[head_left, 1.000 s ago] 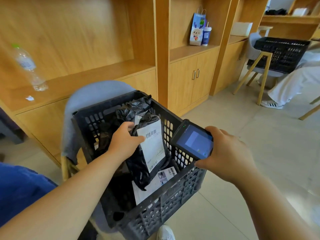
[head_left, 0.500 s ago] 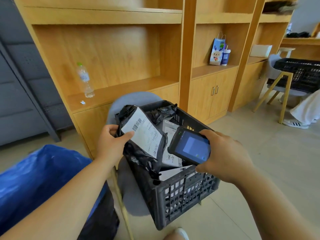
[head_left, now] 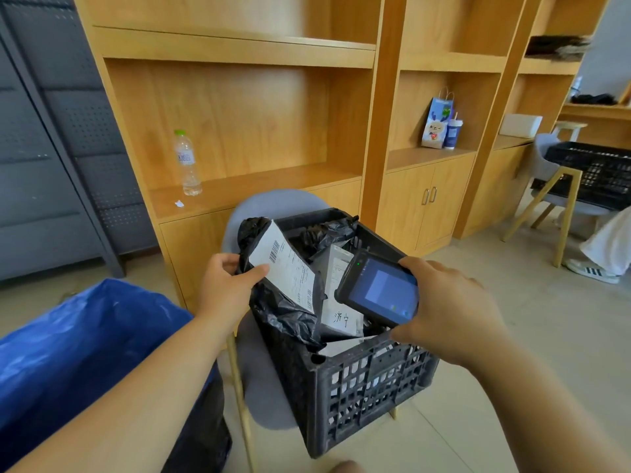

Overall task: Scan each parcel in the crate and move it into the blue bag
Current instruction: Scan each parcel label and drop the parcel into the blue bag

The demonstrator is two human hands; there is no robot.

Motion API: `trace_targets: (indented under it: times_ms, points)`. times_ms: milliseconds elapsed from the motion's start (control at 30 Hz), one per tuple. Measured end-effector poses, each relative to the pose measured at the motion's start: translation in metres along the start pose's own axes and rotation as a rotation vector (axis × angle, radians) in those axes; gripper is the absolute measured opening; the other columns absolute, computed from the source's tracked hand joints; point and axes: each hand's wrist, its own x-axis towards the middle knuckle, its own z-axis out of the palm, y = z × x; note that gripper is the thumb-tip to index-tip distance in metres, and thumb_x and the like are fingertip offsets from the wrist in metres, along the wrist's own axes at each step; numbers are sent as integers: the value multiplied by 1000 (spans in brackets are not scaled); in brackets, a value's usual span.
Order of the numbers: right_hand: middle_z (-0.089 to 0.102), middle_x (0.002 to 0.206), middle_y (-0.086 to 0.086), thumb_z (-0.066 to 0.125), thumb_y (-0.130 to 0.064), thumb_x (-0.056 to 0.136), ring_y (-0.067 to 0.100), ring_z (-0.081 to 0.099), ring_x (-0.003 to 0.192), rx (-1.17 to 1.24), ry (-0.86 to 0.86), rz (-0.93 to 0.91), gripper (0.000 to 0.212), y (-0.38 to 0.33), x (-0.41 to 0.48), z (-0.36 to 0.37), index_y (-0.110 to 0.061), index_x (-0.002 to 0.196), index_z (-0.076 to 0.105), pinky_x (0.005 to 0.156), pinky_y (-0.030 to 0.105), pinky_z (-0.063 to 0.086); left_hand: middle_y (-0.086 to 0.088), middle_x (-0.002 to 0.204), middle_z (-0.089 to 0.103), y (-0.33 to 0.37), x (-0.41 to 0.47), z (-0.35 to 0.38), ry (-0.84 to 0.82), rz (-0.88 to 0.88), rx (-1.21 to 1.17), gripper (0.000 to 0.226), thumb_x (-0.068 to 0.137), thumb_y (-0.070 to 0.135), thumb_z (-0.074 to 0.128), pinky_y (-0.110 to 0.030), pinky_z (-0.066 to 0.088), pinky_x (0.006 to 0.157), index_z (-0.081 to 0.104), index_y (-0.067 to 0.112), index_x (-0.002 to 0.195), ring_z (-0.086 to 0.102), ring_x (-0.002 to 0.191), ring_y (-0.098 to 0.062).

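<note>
Shelving (head_left: 239,186) behind, parcel (head_left: 286,272) and scanner (head_left: 382,292) still held

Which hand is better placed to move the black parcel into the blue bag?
Probably the left hand: it grips the parcel, and the bag is on its side. The right hand holds the scanner.

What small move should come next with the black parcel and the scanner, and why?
Probably point the scanner in the right hand at the barcode. The left hand holds the black parcel over the crate, its white label facing up, and the scanner sits right beside it. Whether a scan has already registered cannot be told.
</note>
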Motion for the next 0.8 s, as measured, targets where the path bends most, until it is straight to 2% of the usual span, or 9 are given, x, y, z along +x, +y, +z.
trace_targets:
  times_ms: [133, 267, 400, 500, 600, 667, 733, 800]
  points:
    - [44, 90, -10, 74, -49, 56, 15, 46, 80, 11, 10, -1, 83, -8, 2, 3, -29, 128, 37, 67, 30, 38, 4, 98, 61, -3, -1, -10, 4, -70, -57, 33, 76, 22, 80, -46, 54, 84, 50, 31, 88, 63, 93, -20]
    - [47, 95, -9, 75, -50, 56, 15, 43, 80, 54, 37, -29, 90, -25, 9, 9, -29, 134, 33, 68, 31, 38, 1, 103, 64, 0, -4, -39, 81, -67, -87, 29, 78, 23, 78, -51, 54, 87, 53, 30, 90, 64, 97, -22]
    - [55, 114, -4, 77, -53, 55, 21, 54, 91, 112, 24, -109, 96, -54, 17, 18, -27, 136, 32, 73, 36, 46, 1, 104, 67, -6, -13, -94, 243, -49, -102, 26, 77, 27, 77, -49, 55, 86, 56, 31, 91, 65, 97, -19]
    - [55, 117, -2, 77, -53, 57, 23, 55, 95, 134, -7, -181, 97, -83, 24, 28, -26, 137, 31, 73, 37, 49, 4, 99, 67, -16, -21, -141, 373, -66, -113, 24, 76, 28, 77, -46, 55, 85, 56, 32, 86, 65, 95, -17]
    - [54, 116, -2, 78, -52, 56, 22, 55, 95, 149, -31, -250, 95, -112, 28, 38, -27, 135, 32, 72, 36, 48, 8, 94, 65, -29, -23, -183, 549, -77, -21, 24, 75, 35, 76, -36, 52, 75, 55, 31, 86, 63, 91, -16]
    - [54, 116, -2, 79, -51, 55, 22, 54, 95, 155, -49, -282, 97, -128, 29, 44, -27, 136, 32, 68, 33, 44, 7, 95, 62, -38, -22, -207, 640, -89, 103, 27, 78, 40, 72, -27, 43, 68, 55, 26, 94, 58, 89, -16]
    - [54, 116, -3, 79, -52, 54, 21, 54, 96, 156, -58, -309, 98, -138, 30, 49, -26, 136, 32, 66, 31, 42, 5, 94, 60, -51, -21, -225, 592, -123, 252, 22, 84, 36, 68, -23, 37, 65, 58, 20, 96, 55, 91, -16]
    - [54, 118, -3, 79, -53, 53, 21, 55, 98, 148, -70, -312, 100, -142, 30, 53, -26, 136, 32, 68, 32, 44, 0, 87, 62, -66, -22, -234, 452, -201, 398, 15, 86, 29, 67, -24, 36, 59, 62, 15, 87, 56, 90, -22]
